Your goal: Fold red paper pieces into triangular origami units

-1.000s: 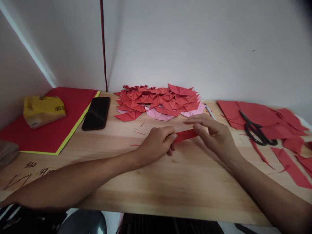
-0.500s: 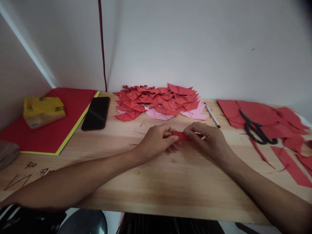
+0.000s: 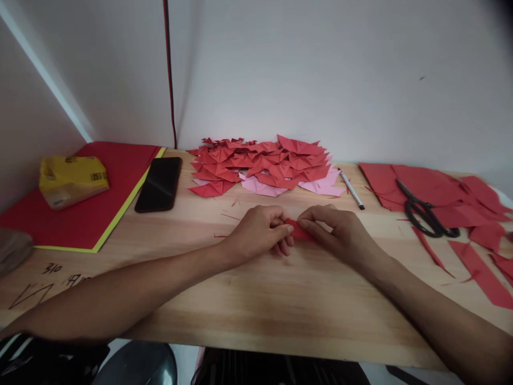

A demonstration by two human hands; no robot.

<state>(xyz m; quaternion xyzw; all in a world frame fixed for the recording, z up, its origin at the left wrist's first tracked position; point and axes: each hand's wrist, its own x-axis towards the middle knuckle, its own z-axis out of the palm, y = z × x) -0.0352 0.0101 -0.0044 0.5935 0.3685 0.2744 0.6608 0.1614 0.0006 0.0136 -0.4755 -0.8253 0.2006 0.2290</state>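
Observation:
A small piece of red paper (image 3: 301, 232) is held between my two hands, a little above the wooden table. My left hand (image 3: 264, 230) pinches its left end between thumb and fingers. At the top edge, my right hand (image 3: 334, 227) grips it with thumb and forefinger. Much of the paper is hidden by the fingers, so its folds cannot be made out. Behind the hands, a heap of folded red paper pieces (image 3: 264, 160) lies against the wall, with some pink folded pieces (image 3: 264, 185) at its front.
To the right are black-handled scissors (image 3: 425, 216), red paper sheets (image 3: 420, 184), red offcuts (image 3: 479, 272) and a marker (image 3: 351, 189). On the left lie a phone (image 3: 158, 184) and a yellow packet (image 3: 74, 182) on red card (image 3: 120, 160). The table's front edge (image 3: 256, 350) is close.
My right hand has shifted slightly left along the paper, nearer to my left hand. The red paper is now tilted more, its right side lower. The view has moved very slightly.

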